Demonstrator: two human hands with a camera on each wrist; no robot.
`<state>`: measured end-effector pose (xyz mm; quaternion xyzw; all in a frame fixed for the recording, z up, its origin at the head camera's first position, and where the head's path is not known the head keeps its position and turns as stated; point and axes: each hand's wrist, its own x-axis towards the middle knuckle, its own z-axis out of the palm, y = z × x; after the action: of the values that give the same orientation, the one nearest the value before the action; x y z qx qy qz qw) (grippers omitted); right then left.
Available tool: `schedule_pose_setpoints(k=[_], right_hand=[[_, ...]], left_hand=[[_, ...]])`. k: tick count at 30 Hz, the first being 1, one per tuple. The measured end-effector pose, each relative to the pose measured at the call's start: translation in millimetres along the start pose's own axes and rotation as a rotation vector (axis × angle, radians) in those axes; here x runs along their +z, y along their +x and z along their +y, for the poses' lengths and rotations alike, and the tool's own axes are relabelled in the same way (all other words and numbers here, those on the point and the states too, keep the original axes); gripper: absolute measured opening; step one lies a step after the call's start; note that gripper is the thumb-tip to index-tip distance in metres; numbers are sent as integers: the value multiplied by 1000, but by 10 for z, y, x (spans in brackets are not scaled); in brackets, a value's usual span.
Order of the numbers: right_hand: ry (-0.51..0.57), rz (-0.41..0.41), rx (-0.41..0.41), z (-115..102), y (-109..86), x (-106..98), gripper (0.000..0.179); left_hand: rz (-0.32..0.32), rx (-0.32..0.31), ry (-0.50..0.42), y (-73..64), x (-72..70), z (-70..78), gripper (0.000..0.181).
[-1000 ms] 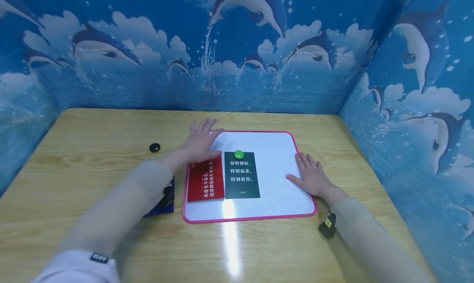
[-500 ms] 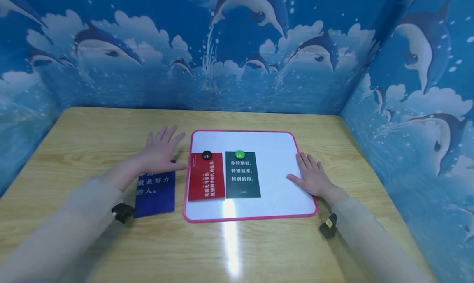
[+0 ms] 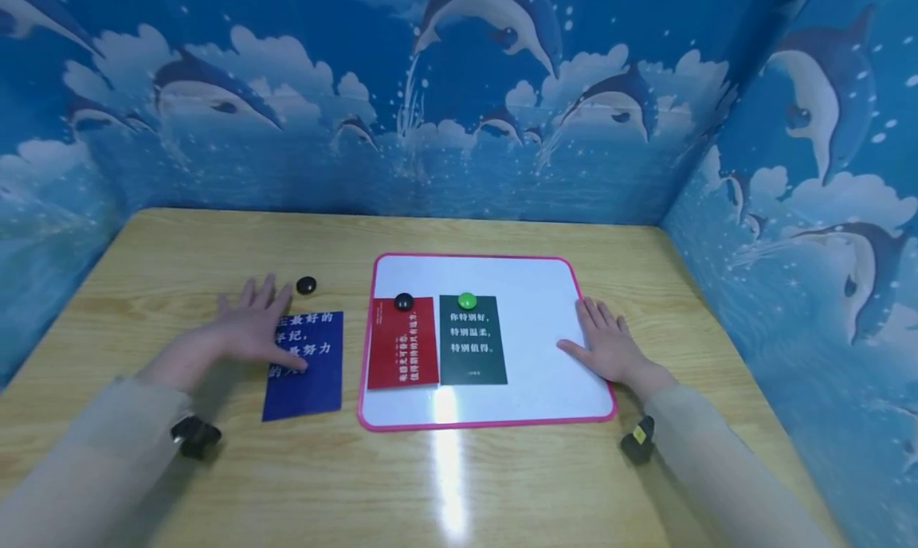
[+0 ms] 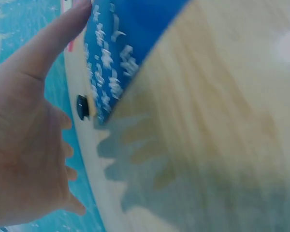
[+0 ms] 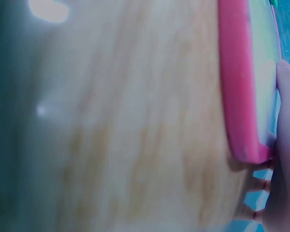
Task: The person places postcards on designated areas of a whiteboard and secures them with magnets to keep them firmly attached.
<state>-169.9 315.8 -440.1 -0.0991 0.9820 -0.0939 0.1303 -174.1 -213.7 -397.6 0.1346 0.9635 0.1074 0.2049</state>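
Observation:
My left hand [image 3: 247, 329], fingers spread, hovers over the left part of a dark blue card [image 3: 319, 389] with white writing; its shadow falls on the table in the left wrist view. Just beyond that card lies a round black magnet [image 3: 306, 285]. With straight fingers, my right hand [image 3: 611, 347] rests on the right edge of a pink-rimmed whiteboard [image 3: 541, 357], thumb over the white surface. On the board a red card [image 3: 390, 361] has a black magnet [image 3: 404, 302] at its top. Beside it is a dark green card [image 3: 472, 366] under a green magnet [image 3: 468, 300].
The wooden table [image 3: 344, 492] carries a bright streak of glare in front of the board. Dolphin-print walls [image 3: 459, 174] stand along its back and sides. A small dark camera [image 3: 196, 436] is worn on the left wrist, another [image 3: 638, 440] on the right.
My left hand has moved left and nearer, from the red card to the blue card. The black magnet on the red card has come into view. My right hand has stayed put.

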Motion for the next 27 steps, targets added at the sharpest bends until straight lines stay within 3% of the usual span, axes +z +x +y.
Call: schedule_pose_setpoints(k=[11, 27], right_hand=[[-2, -6, 8, 3, -12, 2, 92], [2, -5, 11, 10, 11, 16, 93]], left_hand=[[-19, -25, -19, 13, 47, -107, 127], [93, -20, -18, 115, -10, -192, 104]])
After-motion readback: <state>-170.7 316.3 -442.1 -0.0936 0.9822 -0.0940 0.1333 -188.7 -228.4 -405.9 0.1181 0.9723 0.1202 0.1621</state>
